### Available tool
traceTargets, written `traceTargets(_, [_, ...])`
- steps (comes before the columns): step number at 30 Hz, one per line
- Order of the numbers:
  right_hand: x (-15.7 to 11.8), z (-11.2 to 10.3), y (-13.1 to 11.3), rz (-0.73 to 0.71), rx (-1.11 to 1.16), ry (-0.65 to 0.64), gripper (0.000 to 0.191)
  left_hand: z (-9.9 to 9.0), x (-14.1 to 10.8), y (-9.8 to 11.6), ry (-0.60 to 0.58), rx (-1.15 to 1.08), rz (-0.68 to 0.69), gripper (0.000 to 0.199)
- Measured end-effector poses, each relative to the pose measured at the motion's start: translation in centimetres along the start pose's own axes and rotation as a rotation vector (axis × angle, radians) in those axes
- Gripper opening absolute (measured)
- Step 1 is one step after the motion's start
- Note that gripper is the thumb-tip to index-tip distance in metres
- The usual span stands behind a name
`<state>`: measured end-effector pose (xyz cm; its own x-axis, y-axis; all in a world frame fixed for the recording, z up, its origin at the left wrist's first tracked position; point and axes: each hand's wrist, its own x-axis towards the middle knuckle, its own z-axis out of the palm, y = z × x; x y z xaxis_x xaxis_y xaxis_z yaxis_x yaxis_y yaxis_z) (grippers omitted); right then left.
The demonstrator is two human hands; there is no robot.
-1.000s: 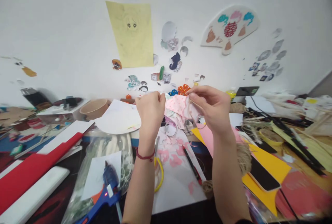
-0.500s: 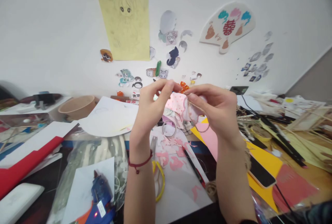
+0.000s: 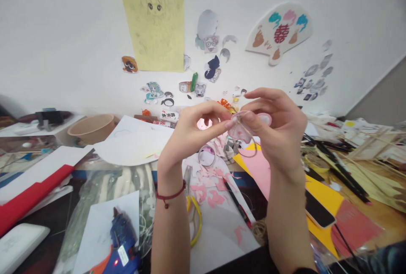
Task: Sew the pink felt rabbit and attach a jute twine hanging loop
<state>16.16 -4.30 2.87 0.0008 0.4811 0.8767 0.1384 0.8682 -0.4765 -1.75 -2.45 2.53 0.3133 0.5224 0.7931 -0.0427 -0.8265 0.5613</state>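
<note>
Both hands are raised over the middle of the desk, around a small pink cloth piece (image 3: 241,132) with a thin brown cord (image 3: 250,154) looping below it. My left hand (image 3: 198,128) pinches the cloth's left edge between thumb and fingertips. On the right, my right hand (image 3: 275,126) grips the cloth and cord with its thumb, its index finger lifted away. More pink cloth shows behind the left fingers. Beneath the hands lie a roll of tape (image 3: 207,156), pink scraps (image 3: 215,198) on white paper and yellow-handled scissors (image 3: 197,223).
A blue glue gun (image 3: 123,234) with a red light rests on white paper at the lower left. Further left are a red strip (image 3: 38,195) and a round tan bowl (image 3: 91,128). A phone (image 3: 319,209) lies on yellow paper at the right.
The cloth has been turned and bunched smaller, and more cord shows across it. My right hand has moved slightly up and right, its index finger now lifted. My left fingers have shifted right.
</note>
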Motion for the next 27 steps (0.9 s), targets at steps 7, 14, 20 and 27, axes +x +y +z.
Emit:
traceTargets(7, [0.2,-0.9,1.0,0.102,0.071,-0.058,0.025,0.9,0.2,-1.0,0.204,-0.088,0.069,0.007])
traceTargets(14, [-0.2,-0.2,0.4,0.031,-0.054,0.076,0.008,0.8,0.3,-1.7,0.180,-0.051,0.088,0.007])
traceTargets(20, [-0.3,-0.7,0.1,0.032,-0.088,0.051,0.007,0.1,0.0,-0.9,0.180,0.006,0.072,0.025])
traceTargets(27, [-0.2,-0.8,-0.6,-0.020,-0.098,0.031,0.009,0.9,0.2,-0.3,0.253,0.060,0.160,0.011])
